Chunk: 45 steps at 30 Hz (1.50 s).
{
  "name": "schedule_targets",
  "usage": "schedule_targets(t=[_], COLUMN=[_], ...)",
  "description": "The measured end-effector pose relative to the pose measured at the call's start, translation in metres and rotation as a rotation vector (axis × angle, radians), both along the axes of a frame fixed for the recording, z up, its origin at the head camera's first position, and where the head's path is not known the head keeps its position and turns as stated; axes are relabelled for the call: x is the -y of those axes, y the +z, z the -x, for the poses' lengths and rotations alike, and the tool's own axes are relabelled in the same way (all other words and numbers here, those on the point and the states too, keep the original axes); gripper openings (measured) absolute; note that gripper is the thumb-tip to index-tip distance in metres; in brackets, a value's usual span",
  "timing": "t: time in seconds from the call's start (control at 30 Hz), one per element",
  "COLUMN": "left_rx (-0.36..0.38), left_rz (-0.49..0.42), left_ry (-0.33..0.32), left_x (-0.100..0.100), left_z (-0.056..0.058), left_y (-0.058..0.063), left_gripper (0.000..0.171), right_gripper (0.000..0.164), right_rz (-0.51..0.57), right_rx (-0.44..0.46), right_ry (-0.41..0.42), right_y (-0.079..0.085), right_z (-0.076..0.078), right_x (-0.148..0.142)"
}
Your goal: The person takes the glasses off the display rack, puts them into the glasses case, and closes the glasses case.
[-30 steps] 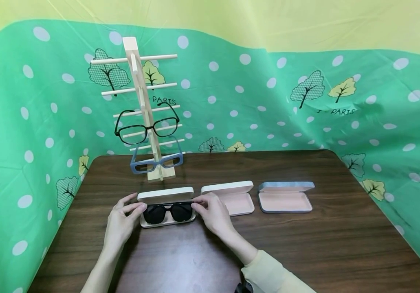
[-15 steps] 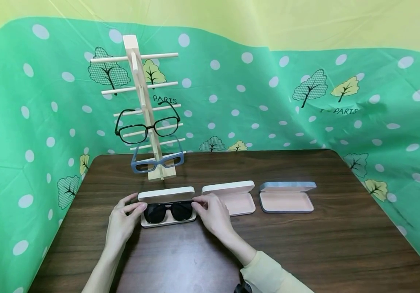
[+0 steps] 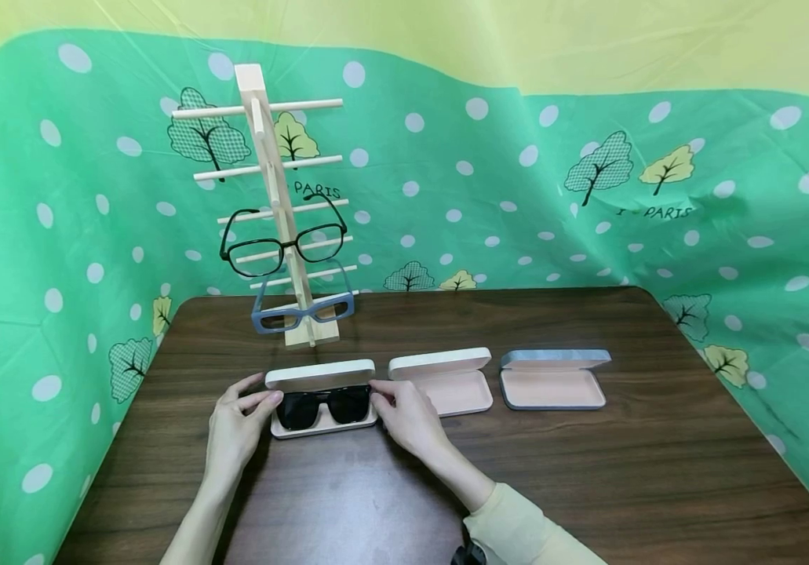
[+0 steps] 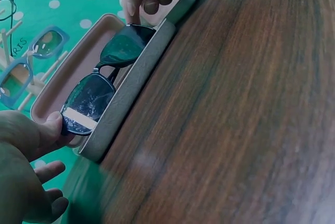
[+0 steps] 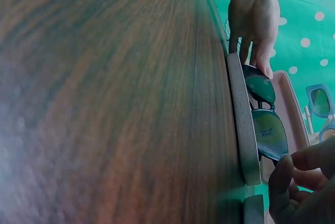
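Black sunglasses (image 3: 322, 409) with dark lenses sit in a white glasses case (image 3: 319, 373) whose lid stands up at the back. My left hand (image 3: 230, 431) pinches their left end between thumb and fingers. At the opposite end my right hand (image 3: 411, 416) pinches the frame's corner with thumb and forefinger. The right wrist view shows that fingertip grip close up, the lenses (image 5: 269, 130) facing out over the case's front wall. In the left wrist view my left thumb lies against the frame's corner beside the lens (image 4: 86, 101). The temples are mostly hidden.
A second white case (image 3: 464, 392) lies open behind my right hand, and a blue case (image 3: 552, 390) lies open farther right. Behind the cases a wooden rack (image 3: 273, 176) holds black glasses (image 3: 289, 245) above blue glasses (image 3: 303, 314). A patterned cloth (image 3: 503, 173) surrounds the brown table (image 3: 623, 486).
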<state>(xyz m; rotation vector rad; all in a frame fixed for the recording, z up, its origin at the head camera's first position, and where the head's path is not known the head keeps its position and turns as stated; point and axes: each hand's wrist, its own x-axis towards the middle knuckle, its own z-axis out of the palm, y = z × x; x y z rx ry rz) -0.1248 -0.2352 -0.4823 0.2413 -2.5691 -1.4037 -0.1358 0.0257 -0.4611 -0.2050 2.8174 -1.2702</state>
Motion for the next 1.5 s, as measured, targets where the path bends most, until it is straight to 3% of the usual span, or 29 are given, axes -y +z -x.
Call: schedule_targets(t=[0.53, 0.77, 1.0, 1.23, 1.5], left_rx=[0.031, 0.038, 0.042, 0.007, 0.013], left_rz=[0.030, 0.037, 0.104, 0.127, 0.117], left_ry=[0.055, 0.043, 0.038, 0.089, 0.100], left_x=[0.001, 0.002, 0.001, 0.000, 0.005], left_z=[0.002, 0.001, 0.000, -0.001, -0.003], left_y=[-0.001, 0.000, -0.001, 0.001, 0.003], left_gripper=[0.028, 0.029, 0.028, 0.027, 0.029], right_gripper=[0.040, 0.037, 0.037, 0.039, 0.036], right_rz=[-0.016, 0.019, 0.063, 0.100, 0.077], right_rx=[0.031, 0.051, 0.079, 0.099, 0.103], right_ry=[0.076, 0.109, 0.158, 0.156, 0.140], right_y=[-0.001, -0.001, -0.001, -0.001, 0.002], right_z=[0.007, 0.008, 0.010, 0.009, 0.006], right_x=[0.000, -0.002, -0.003, -0.005, -0.010])
